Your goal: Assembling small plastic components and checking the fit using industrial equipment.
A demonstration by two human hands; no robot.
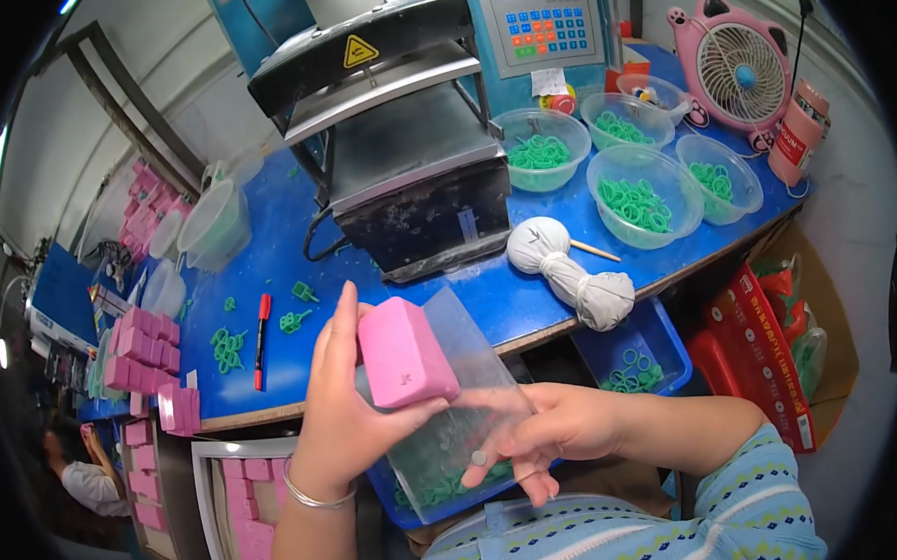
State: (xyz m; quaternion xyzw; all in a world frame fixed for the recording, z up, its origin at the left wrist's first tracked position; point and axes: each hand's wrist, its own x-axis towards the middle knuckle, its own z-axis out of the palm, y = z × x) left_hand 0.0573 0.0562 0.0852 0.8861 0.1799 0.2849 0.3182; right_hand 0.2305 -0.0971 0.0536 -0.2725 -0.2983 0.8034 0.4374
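My left hand [334, 385] is closed round a pink block [403, 350] with sloped sides and a small dark mark on one face. A clear flat plate [470, 351] stands tilted beside the block. My right hand [557, 430] grips the plate's right edge. One right finger shows through the plate and reaches toward the block's lower corner; the other fingers are bent in front of it. A small round grey disc [479, 459] sits by a right fingertip. Below the plate, green rings lie in a blue bin [397, 498], partly hidden by my hands.
Ahead stands a press machine [423, 179] with a keypad panel [546, 34]. Bowls of green rings [644, 193], a tied cloth bundle [569, 270] and a pink fan [743, 73] are at right. A red marker [262, 342] and pink blocks [143, 352] lie left. A person [95, 475] sits far left.
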